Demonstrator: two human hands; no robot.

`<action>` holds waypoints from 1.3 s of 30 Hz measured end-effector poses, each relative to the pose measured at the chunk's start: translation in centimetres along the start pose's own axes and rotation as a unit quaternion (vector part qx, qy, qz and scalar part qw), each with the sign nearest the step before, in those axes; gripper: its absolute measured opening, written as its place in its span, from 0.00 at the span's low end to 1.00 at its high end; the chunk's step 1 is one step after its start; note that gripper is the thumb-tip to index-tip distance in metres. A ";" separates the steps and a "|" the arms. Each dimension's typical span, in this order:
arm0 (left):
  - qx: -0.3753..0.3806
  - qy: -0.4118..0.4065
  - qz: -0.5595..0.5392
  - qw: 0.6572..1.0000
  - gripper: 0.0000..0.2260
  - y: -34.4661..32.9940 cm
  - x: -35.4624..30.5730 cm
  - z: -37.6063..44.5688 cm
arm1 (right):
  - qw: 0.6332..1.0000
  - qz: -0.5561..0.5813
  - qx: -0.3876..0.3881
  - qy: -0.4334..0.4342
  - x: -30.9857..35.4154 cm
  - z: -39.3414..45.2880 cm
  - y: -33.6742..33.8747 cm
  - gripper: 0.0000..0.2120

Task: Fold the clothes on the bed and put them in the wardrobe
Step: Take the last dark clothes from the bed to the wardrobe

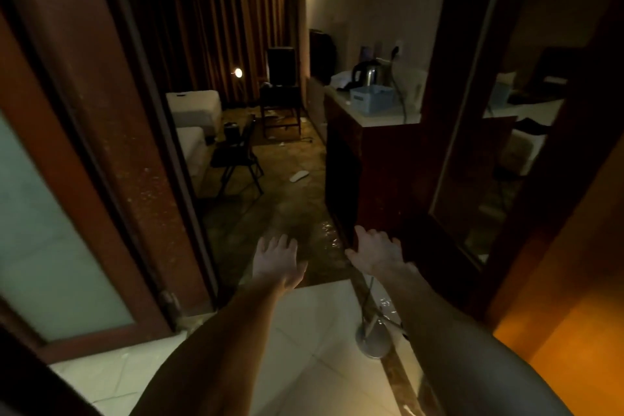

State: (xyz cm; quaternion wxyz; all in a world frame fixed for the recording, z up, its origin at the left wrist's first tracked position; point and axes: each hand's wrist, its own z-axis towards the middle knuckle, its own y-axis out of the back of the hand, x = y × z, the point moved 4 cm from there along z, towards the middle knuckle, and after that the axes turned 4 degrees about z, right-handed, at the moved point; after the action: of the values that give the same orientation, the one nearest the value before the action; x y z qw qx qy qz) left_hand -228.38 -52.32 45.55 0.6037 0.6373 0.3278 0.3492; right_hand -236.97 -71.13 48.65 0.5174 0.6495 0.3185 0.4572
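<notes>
Both my arms reach forward at waist height over the floor of a dim entry hall. My left hand (277,260) is open, palm down, fingers apart, holding nothing. My right hand (374,252) is also open and empty, close to the lower corner of a dark wooden cabinet (371,172). A white bed (194,145) shows at the left of the room ahead, partly hidden by the door frame. No clothes are visible on the part of it I see. A mirrored wooden door panel (499,145) stands at the right; whether it belongs to the wardrobe I cannot tell.
A wooden door with frosted glass (50,230) stands at my left. A folding chair (239,152) sits beside the bed, a slipper (299,176) lies on the carpet. The counter (381,118) holds a kettle (366,73) and a blue basket (371,98). A metal stand base (373,338) rests on the tiles.
</notes>
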 end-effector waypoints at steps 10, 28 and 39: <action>-0.014 0.059 0.016 0.998 0.27 -1.1 11.6 3.2 | 0.998 0.003 0.020 0.052 8.9 8.2 -2.8 0.23; -0.011 0.157 -0.011 0.987 0.30 -1.5 15.9 25.3 | 0.991 0.028 0.064 0.117 11.6 32.8 -0.4 0.29; 0.029 0.199 -0.038 0.979 0.29 -3.8 22.4 36.0 | 0.980 0.098 0.125 0.119 16.7 47.5 -4.6 0.30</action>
State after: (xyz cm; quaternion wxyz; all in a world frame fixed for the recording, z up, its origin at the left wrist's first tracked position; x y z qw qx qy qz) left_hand -186.03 -52.77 41.86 0.5205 0.5592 0.4756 0.4361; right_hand -186.49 -73.21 46.42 0.3431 0.6783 0.3670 0.5362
